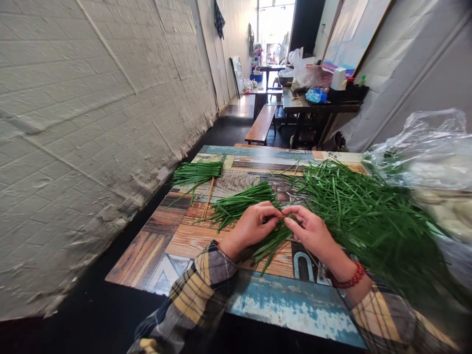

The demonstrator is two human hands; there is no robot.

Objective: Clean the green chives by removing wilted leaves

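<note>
Over the patterned table point(206, 241), my left hand point(254, 227) and my right hand point(311, 233) meet with their fingertips pinched together. A few garlic chives point(271, 250) run through the pinch, their leaf ends fanning out below my fingers. Exactly what sits between the fingertips is too small to make out. Just beyond my left hand lies a neat bundle of garlic chives point(241, 200). Another trimmed bundle point(197, 172) rests at the table's far left. Close to my right hand spreads a large loose heap of garlic chives point(354, 201).
Thin straw-like strands point(208, 198) lie between the two bundles. Clear plastic bags point(431, 147) with pale contents stand at the right edge. A rough white brick wall point(110, 123) runs along the left. Beyond are a wooden bench point(261, 124) and a cluttered dark table point(306, 104).
</note>
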